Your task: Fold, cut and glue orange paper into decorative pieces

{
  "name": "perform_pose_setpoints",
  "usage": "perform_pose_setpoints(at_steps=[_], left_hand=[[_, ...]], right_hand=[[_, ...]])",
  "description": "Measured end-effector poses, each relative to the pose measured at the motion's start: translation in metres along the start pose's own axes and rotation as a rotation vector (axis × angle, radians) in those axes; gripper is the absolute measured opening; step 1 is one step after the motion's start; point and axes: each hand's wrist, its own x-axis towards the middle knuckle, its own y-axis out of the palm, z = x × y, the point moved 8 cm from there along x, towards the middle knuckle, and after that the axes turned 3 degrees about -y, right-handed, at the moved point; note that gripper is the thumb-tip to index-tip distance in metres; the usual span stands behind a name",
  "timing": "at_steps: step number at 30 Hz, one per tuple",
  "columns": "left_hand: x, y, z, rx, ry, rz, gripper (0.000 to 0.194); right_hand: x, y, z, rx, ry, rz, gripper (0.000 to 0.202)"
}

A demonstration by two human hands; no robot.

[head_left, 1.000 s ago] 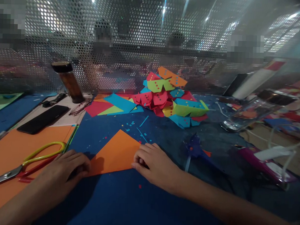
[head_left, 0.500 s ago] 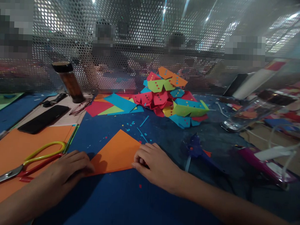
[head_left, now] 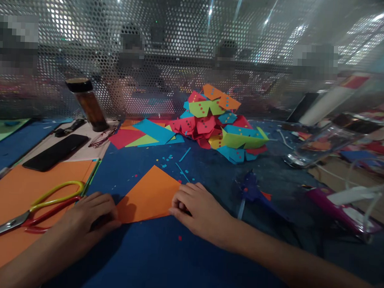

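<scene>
An orange sheet of paper (head_left: 150, 195) lies on the blue tabletop (head_left: 162, 260), its upper corner pointing away from me. My right hand (head_left: 196, 209) pinches the sheet's right corner between thumb and curled fingers. At the lower left corner is my left hand (head_left: 96, 214), fingers bent and thumb near the paper's edge; a gap shows between thumb and fingers. Scissors (head_left: 40, 210) with yellow and red handles rest on larger orange sheets (head_left: 7, 200), partly behind my left hand. Small blue paper scraps (head_left: 168, 158) are scattered beyond the sheet.
Folded coloured paper pieces (head_left: 208, 125) are heaped at the back. A brown bottle (head_left: 92, 109) and black phone (head_left: 56, 152) stand and lie left. To the right are a blue tool (head_left: 256, 192), a purple device (head_left: 337, 210) and a clear jar (head_left: 327, 140).
My left hand has shifted slightly, its thumb now apart from the fingers at the paper's left corner. My right hand and the orange sheet are nearly unmoved.
</scene>
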Motion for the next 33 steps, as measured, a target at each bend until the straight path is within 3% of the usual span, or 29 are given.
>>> perform_pose_setpoints(at_steps=[33], left_hand=[[-0.002,-0.0019,0.005,0.055,-0.095,0.002,0.031]], right_hand=[[-0.0016,-0.0003,0.0005,-0.023,0.0,-0.008,0.017]])
